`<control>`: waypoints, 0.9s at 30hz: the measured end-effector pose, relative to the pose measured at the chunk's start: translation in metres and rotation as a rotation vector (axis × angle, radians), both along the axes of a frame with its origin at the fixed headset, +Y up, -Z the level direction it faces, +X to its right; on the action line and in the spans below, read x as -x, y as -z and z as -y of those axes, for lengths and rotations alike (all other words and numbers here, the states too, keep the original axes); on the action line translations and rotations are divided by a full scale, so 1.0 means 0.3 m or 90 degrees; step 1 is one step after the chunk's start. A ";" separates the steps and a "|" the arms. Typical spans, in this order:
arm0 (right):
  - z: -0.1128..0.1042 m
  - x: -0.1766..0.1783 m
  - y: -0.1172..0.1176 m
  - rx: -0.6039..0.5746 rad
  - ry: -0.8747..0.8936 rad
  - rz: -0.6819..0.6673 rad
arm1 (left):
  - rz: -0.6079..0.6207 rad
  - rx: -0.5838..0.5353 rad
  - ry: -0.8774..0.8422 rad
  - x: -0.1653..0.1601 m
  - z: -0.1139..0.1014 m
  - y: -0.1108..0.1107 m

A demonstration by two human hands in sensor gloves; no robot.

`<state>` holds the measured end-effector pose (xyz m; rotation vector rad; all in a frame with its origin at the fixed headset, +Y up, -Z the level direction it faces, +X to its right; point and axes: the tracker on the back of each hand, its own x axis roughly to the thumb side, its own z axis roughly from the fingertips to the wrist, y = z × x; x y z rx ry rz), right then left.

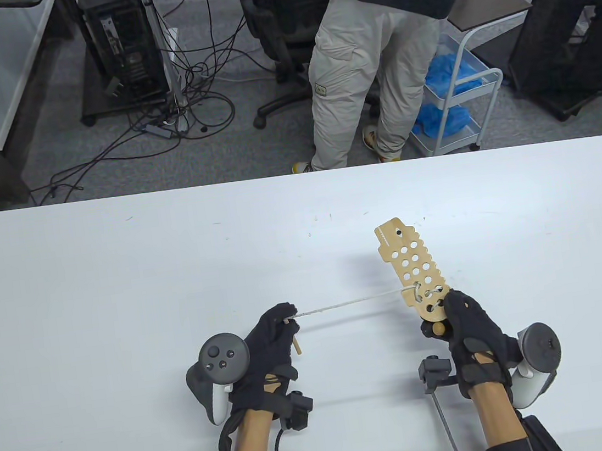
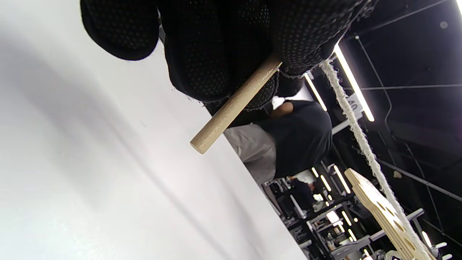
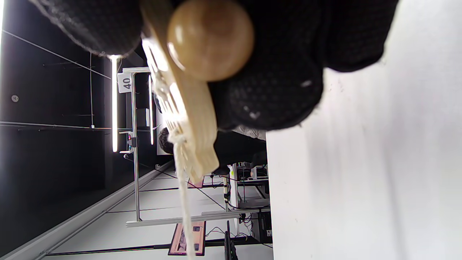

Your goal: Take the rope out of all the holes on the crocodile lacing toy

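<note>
The wooden crocodile lacing toy (image 1: 412,269) has many round holes and is lifted above the white table (image 1: 119,271). My right hand (image 1: 466,323) grips its near end, beside a round wooden knob (image 3: 211,39). A white rope (image 1: 350,302) runs taut from the holes near my right hand to my left hand (image 1: 271,332). My left hand pinches the rope's wooden needle (image 2: 236,103), with the rope (image 2: 355,130) leaving beside it. The toy's edge also shows in the left wrist view (image 2: 382,213) and the right wrist view (image 3: 187,119).
A person in beige trousers (image 1: 353,74) stands just past the table's far edge. A white cart with blue material (image 1: 455,89), an office chair (image 1: 276,35), computer towers and floor cables lie beyond.
</note>
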<state>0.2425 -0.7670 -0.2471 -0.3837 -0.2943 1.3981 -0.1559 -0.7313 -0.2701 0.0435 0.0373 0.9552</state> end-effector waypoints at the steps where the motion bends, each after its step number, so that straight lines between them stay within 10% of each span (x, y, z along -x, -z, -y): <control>1: 0.001 -0.001 0.000 0.000 0.002 0.001 | -0.002 0.000 -0.003 0.002 0.000 0.000; 27: 0.020 -0.036 -0.011 0.014 0.110 0.029 | -0.063 -0.006 -0.039 0.051 0.004 -0.003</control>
